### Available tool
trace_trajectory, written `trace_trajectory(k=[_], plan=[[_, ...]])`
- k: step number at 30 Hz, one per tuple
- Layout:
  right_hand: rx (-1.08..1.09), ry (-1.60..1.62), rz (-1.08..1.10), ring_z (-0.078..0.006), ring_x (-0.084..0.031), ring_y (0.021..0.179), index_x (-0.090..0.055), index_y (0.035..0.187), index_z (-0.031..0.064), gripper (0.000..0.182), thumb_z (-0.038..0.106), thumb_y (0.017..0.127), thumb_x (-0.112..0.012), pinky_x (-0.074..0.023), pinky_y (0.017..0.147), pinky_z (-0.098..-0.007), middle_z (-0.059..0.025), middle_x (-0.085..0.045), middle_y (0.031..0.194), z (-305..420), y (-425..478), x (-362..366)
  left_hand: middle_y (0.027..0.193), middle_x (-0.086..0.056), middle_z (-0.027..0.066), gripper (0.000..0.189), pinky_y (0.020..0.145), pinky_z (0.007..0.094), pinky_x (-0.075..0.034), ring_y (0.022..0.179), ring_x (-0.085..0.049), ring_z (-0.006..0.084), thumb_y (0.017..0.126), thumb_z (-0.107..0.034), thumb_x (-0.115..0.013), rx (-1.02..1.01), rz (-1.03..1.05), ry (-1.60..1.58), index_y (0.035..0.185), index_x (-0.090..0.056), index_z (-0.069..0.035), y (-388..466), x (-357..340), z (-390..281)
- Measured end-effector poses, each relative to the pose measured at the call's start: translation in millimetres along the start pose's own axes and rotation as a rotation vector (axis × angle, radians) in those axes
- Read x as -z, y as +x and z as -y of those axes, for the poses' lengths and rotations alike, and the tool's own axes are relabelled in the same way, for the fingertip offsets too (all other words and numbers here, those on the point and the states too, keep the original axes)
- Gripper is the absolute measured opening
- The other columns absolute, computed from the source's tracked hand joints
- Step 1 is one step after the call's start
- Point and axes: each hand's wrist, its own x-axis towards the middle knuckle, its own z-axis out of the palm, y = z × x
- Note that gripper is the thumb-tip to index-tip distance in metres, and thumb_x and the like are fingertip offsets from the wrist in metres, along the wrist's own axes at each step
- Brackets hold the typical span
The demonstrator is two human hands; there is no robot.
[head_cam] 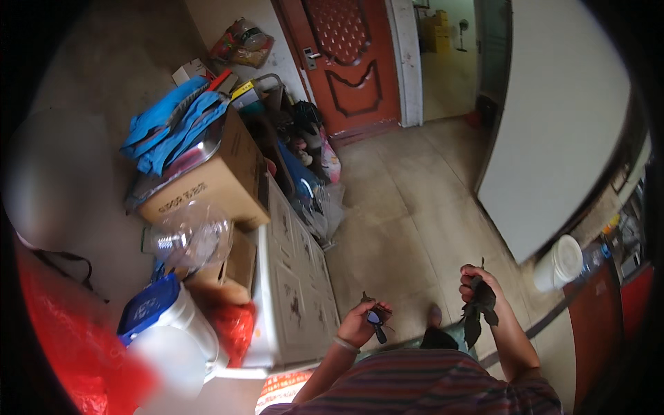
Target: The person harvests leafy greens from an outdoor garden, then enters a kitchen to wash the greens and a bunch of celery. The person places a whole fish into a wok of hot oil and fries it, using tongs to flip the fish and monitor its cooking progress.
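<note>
My left hand (357,327), with a pale band at its wrist, is curled around a small dark object (377,326) with a blue oval part. A pointed tip juts above the fingers; whether it is scissors or a bunch of keys I cannot tell. Off to the right, my right hand (473,284) grips a sprig of dark leaves (478,306). Its stem pokes up above the fist, and the leaves hang down along my wrist. Both hands are held apart in front of my striped shirt (415,384), over the tiled floor.
Along the left stands a white cabinet (295,290) with a cardboard box (207,181), a clear plastic jug (194,236) and blue cloth (171,124) piled up. A blue-lidded bucket (176,316) is nearer. Ahead is a red-brown door (353,67); right, a white bucket (559,263).
</note>
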Motion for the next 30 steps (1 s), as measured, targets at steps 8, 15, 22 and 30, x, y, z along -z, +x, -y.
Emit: trace_trajectory(k=[8,15,22,30], plan=[[-0.056,-0.038,0.210,-0.0105,-0.037,0.048,-0.051,0.086,0.0076,0.011,0.017,0.079,-0.053,-0.0304,0.042,-0.0238,0.0029,-0.038,0.061,207.7,199.2,41.8,0.086,-0.056,0.0147,0.013,0.090,0.0399,-0.038,0.086,-0.054,0.0254,0.075,-0.008,-0.054,-0.241,-0.121,-0.215,0.080,-0.054,0.004,167.4,-21.2,-52.5],[-0.220,-0.339,0.379,-0.0103,-0.041,0.047,-0.051,0.090,0.0091,0.013,0.019,0.081,-0.052,-0.0320,0.040,-0.0238,0.0021,-0.042,0.062,357.1,406.1,-39.4,0.087,-0.056,0.0155,0.012,0.085,0.0421,-0.042,0.087,-0.055,0.0292,0.077,-0.009,-0.054,-0.516,-0.346,-0.159,0.084,-0.051,0.000,239.0,-65.6,-115.3],[-0.230,-0.364,0.514,-0.0110,-0.040,0.047,-0.050,0.089,0.0098,0.011,0.018,0.083,-0.050,-0.0304,0.040,-0.0240,0.0030,-0.038,0.057,388.2,591.5,-139.2,0.088,-0.056,0.0139,0.012,0.065,0.0328,-0.051,0.076,-0.058,0.0256,0.078,-0.008,-0.054,-0.783,-0.647,0.019,0.089,-0.050,-0.004,292.7,-65.3,-223.3],[-0.417,-0.183,0.687,-0.0116,-0.037,0.045,-0.049,0.090,0.0077,0.010,0.016,0.084,-0.047,-0.0298,0.041,-0.0251,0.0026,-0.038,0.057,408.7,736.1,-218.6,0.086,-0.056,0.0111,0.030,0.058,0.0295,-0.050,0.071,-0.057,0.0193,0.082,-0.009,-0.050,-0.919,-0.489,0.173,0.111,-0.046,-0.002,383.6,-124.5,-431.0]])
